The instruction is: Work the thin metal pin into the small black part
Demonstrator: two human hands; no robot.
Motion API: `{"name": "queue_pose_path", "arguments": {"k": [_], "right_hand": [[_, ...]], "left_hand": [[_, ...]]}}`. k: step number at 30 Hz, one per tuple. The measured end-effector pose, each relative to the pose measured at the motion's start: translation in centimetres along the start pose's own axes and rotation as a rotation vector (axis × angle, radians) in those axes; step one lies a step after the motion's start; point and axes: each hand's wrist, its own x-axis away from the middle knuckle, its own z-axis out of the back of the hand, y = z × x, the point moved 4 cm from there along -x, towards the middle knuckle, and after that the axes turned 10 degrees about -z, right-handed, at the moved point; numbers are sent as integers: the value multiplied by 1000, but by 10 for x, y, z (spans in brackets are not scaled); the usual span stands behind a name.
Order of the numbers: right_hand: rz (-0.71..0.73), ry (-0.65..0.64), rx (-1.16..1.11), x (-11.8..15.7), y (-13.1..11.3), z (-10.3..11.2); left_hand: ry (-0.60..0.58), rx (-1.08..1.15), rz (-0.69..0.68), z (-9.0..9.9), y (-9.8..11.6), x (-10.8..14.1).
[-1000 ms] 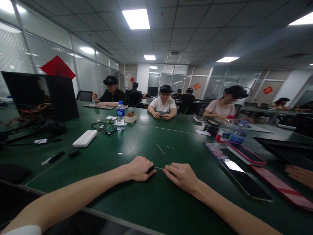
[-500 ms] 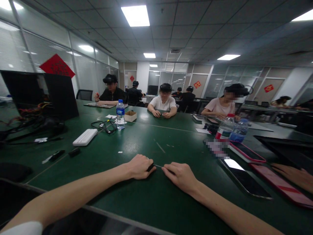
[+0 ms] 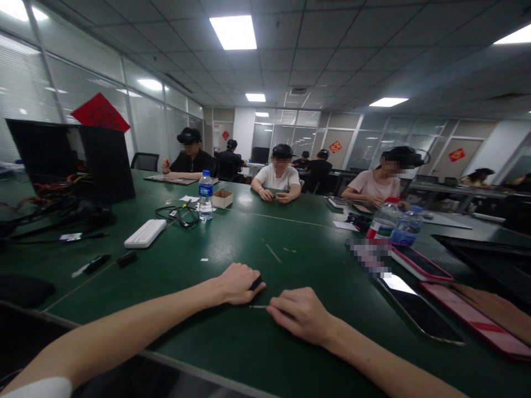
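My left hand rests on the green table, its fingers closed around a small black block-like object. Most of that object is hidden by the fingers. To the right of it, my right hand is closed in a pinch. A thin, pale rod sticks out leftward from its fingertips, perhaps a slim tool; the end inside the hand cannot be seen. The rod's tip lies just below my left hand, apart from the black object.
Phones lie at right, beside another person's hand. Two bottles stand behind them. At left are a white power bank, a coiled black cable, a water bottle and a small box. People sit across the table.
My right hand has moved slightly down and toward me, taking the rod's tip away from the black object. My left hand has stayed almost still. The other person's hand at right shifted onto a phone.
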Motion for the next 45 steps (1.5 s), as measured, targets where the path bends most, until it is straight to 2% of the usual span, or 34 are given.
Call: {"name": "queue_pose_path", "arguments": {"k": [4,8,16,27,45], "right_hand": [[-222,-10,24,1,32,1],[-311,-94,81,3,43,-3],[-346,-121,66,1,38,-3],[-336,-76,36,1,36,-4],[-289,-69,88,2,33,-6]], "left_hand": [[8,21,-60,2,2,3],[4,4,-51,0,2,3],[15,-12,-56,-1,3,3],[-7,12,-28,-1,2,3],[-12,-27,-119,8,10,6]]}}
